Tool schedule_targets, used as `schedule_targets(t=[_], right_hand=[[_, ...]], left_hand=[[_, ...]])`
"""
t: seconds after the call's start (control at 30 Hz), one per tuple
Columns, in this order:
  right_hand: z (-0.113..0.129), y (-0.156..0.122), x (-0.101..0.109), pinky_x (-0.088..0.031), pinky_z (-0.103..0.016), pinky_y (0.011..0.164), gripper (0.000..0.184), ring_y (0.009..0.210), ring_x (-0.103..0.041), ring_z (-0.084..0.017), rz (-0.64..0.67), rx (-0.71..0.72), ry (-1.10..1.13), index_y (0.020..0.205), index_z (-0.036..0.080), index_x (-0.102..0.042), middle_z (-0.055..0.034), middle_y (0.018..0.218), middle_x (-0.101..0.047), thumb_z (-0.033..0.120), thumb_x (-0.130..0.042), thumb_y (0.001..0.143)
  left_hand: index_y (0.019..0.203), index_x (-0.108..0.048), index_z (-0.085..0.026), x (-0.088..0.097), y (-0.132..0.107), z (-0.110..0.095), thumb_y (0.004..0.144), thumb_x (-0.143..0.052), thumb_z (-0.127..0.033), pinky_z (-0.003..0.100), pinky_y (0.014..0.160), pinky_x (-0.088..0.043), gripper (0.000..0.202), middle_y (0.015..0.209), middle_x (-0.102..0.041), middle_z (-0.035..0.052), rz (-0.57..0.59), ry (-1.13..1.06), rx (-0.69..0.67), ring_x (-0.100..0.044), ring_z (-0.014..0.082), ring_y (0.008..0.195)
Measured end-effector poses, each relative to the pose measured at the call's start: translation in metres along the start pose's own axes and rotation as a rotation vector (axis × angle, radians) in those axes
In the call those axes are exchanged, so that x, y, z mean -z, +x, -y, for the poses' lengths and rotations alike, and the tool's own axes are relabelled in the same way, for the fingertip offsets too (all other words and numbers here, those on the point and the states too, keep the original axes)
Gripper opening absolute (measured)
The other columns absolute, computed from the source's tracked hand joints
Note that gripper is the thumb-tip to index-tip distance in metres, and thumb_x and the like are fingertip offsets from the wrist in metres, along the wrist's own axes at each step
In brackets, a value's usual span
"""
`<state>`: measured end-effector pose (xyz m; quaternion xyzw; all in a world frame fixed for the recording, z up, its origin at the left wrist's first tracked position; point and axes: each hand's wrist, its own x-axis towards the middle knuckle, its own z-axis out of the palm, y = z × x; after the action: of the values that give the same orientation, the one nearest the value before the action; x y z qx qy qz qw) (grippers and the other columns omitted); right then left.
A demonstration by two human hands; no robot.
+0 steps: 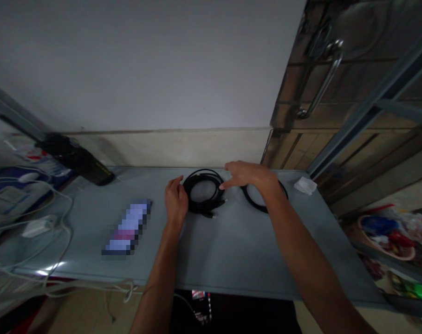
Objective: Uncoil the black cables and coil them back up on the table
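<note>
A coiled black cable (204,204) lies on the grey tabletop (228,250), its connector ends at the lower right of the ring. My left hand (176,199) rests against the coil's left edge, fingers loosely bent and apart, not visibly closed round it. On the opposite side, my right hand (245,174) is open, thumb and fingers spread, the thumb tip by the coil's right edge. A second black cable coil (254,200) lies under my right wrist, partly hidden by my forearm.
A phone (127,228) with its screen blurred out lies to the left. Further left are a black bottle-like object (80,160), white cables (66,227) and a white adapter (40,226). Crumpled white paper (305,185) sits at the right, near a metal post. A wall stands behind the table.
</note>
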<state>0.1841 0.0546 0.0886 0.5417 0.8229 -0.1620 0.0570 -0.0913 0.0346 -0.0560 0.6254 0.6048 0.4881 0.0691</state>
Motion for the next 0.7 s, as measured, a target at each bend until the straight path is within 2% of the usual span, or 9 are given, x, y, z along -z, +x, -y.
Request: schedule_targets(t=[0.07,0.13,0.23,0.3,0.4,0.57,0.7], right_hand=[[-0.017,-0.009,0.007,-0.058,-0.037,0.101,0.070,0.130,-0.072,-0.037,-0.007,-0.128,-0.023,0.146,0.011,-0.070,-0.0227,0.146,-0.072,0.059,-0.084,0.098],[-0.034,-0.016,0.013,-0.059,-0.038,0.095,0.066,0.123,-0.075,-0.036,0.006,-0.249,-0.019,0.141,0.012,-0.073,-0.0226,0.138,-0.075,0.060,-0.086,0.096],[-0.054,-0.019,0.015,-0.057,-0.036,0.083,0.052,0.101,-0.079,-0.032,0.116,-0.383,0.012,0.115,0.010,-0.082,-0.0211,0.110,-0.081,0.058,-0.086,0.096],[-0.063,-0.014,0.011,-0.056,-0.035,0.079,0.043,0.092,-0.079,-0.030,0.207,-0.443,0.052,0.099,0.010,-0.083,-0.0187,0.097,-0.081,0.052,-0.090,0.094],[-0.070,0.000,-0.001,-0.057,-0.032,0.078,0.033,0.090,-0.079,-0.026,0.288,-0.491,0.143,0.091,0.011,-0.083,-0.0150,0.096,-0.082,0.042,-0.094,0.090],[-0.075,0.022,-0.024,-0.060,-0.030,0.076,0.023,0.082,-0.080,-0.022,0.385,-0.530,0.242,0.089,0.012,-0.084,-0.0099,0.091,-0.083,0.032,-0.095,0.086],[-0.073,0.027,-0.029,-0.060,-0.027,0.072,0.019,0.080,-0.080,-0.021,0.477,-0.551,0.305,0.085,0.014,-0.083,-0.0083,0.086,-0.082,0.031,-0.092,0.088]], left_hand=[[0.128,-0.078,-0.018,0.002,0.000,-0.005,0.104,-0.043,-0.024,0.048,0.116,-0.055,0.042,0.129,-0.076,0.0156,-0.033,-0.005,-0.004,-0.072,0.0293,0.123],[0.127,-0.077,-0.019,0.004,0.000,-0.011,0.106,-0.044,-0.026,0.047,0.115,-0.055,0.040,0.128,-0.075,0.0150,-0.052,-0.015,-0.018,-0.071,0.0287,0.122],[0.127,-0.076,-0.019,0.008,0.000,-0.017,0.109,-0.044,-0.027,0.047,0.115,-0.054,0.037,0.127,-0.075,0.0148,-0.077,-0.018,-0.044,-0.070,0.0287,0.122],[0.127,-0.075,-0.020,0.009,0.000,-0.020,0.109,-0.044,-0.026,0.046,0.114,-0.054,0.036,0.126,-0.075,0.0141,-0.092,-0.015,-0.056,-0.070,0.0280,0.122],[0.126,-0.074,-0.019,0.009,0.000,-0.021,0.109,-0.044,-0.025,0.045,0.113,-0.054,0.035,0.125,-0.075,0.0139,-0.099,-0.015,-0.072,-0.070,0.0274,0.121],[0.122,-0.074,-0.021,0.008,0.000,-0.021,0.108,-0.045,-0.023,0.044,0.114,-0.053,0.032,0.124,-0.076,0.0124,-0.101,-0.008,-0.067,-0.070,0.0267,0.120],[0.121,-0.074,-0.022,0.008,-0.001,-0.022,0.108,-0.045,-0.023,0.044,0.113,-0.053,0.031,0.122,-0.076,0.0117,-0.097,-0.017,-0.083,-0.070,0.0268,0.120]])
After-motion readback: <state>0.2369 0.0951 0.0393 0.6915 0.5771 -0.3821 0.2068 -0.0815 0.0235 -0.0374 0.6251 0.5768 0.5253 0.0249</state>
